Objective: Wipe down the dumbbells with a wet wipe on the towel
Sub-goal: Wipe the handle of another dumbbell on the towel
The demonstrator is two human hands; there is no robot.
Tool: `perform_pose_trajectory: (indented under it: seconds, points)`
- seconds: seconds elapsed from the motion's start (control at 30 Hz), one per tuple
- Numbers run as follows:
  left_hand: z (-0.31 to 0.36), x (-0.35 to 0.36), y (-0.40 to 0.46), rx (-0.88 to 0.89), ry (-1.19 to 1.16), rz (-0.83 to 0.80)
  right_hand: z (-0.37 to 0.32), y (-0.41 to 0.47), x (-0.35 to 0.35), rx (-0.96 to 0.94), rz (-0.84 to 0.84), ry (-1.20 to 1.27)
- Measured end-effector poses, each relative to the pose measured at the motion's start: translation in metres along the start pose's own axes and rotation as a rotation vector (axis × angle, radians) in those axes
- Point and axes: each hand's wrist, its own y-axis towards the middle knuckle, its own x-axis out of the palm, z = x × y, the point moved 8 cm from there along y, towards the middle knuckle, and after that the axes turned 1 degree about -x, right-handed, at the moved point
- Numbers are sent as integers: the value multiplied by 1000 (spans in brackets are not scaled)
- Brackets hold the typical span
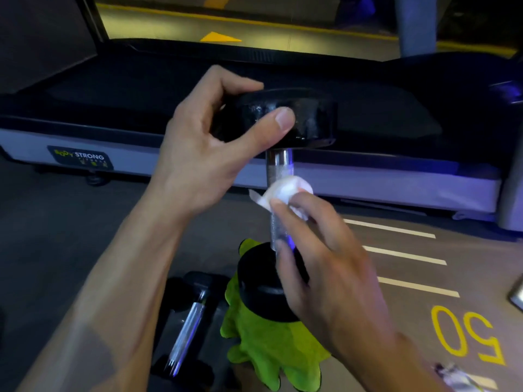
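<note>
Gym floor [396, 264] beside treadmill [368, 182], left hand [198, 154] grip grasping upright black chrome-handled dumbbell [278, 165] standing on green towel [271, 343], right hand [325, 250] grip pinching white wet wipe [285, 190] against handle below.

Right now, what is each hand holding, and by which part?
The left hand grips the upright dumbbell by its top head. The right hand holds the wet wipe against the dumbbell's metal handle.

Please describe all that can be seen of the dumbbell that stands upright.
The upright dumbbell has two round black heads and a shiny, knurled metal handle. It stands on end, its lower head on the green towel. The left hand grips its top head; the right hand presses a white wet wipe against the handle.
</note>
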Motion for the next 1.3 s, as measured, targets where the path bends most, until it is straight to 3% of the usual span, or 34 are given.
perform_pose_trajectory:
  seconds: [0.13,0.3,0.47,0.67,0.8,1.0,1.2,1.3]
  points:
    - [1,3,3,8,21,-23,1,31,-1,-1,6,17]
    - [-3,1,4,4,2,-5,-5,1,7,-14,-131,-42]
    - [2,5,2,16,34,-25,2,31,2,8,-28,14]
    - [1,0,1,5,10,-1,1,5,1,16,-145,82]
    - [6,2,-1,27,4,-27,8,28,-6,9,-26,173]
    - [8,2,-6,66,-36,-26,17,-22,0,-7,-220,221]
    - [13,5,-8,59,-35,-22,20,22,-18,21,-91,329]
    - [12,1,-9,53,-36,5,16,1,-9,10,-182,329]
